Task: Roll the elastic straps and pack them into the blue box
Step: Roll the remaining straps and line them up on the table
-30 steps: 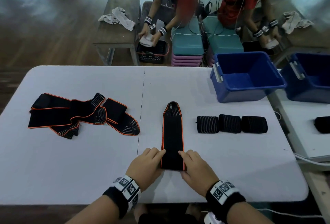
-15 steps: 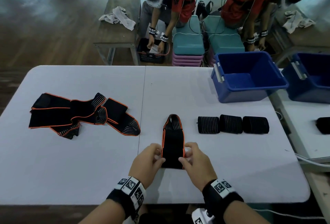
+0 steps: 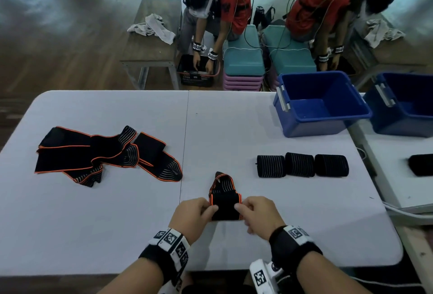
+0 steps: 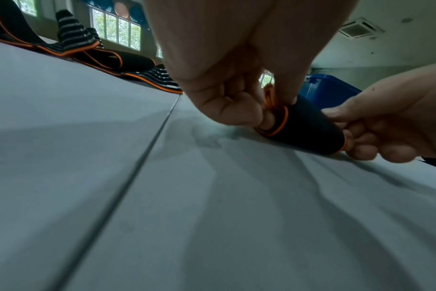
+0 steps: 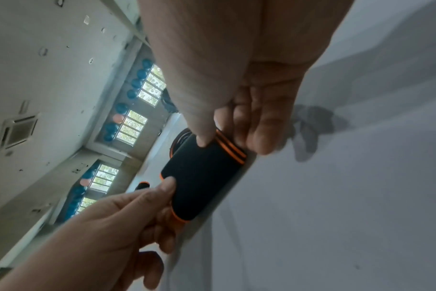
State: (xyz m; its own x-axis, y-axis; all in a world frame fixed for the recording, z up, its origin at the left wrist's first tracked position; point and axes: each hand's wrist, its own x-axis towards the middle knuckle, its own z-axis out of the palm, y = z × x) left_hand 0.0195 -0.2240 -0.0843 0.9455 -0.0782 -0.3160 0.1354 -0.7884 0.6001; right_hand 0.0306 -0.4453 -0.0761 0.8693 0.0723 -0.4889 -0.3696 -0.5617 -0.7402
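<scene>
At the table's (image 3: 117, 223) near edge, the left hand (image 3: 192, 215) and right hand (image 3: 259, 215) pinch a half-rolled strap (image 3: 225, 207); even tension should keep its edges aligned.

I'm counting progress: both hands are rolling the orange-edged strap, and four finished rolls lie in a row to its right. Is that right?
Nearly. Both hands, left hand and right hand, do grip the black orange-edged elastic strap, but the head view shows three finished black striped rolls in the row, not four.

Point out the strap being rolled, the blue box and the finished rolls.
strap being rolled (image 3: 225, 209), head view, rolled black part.
blue box (image 3: 311, 127), head view, front wall.
finished rolls (image 3: 300, 165), head view, middle roll.
</scene>
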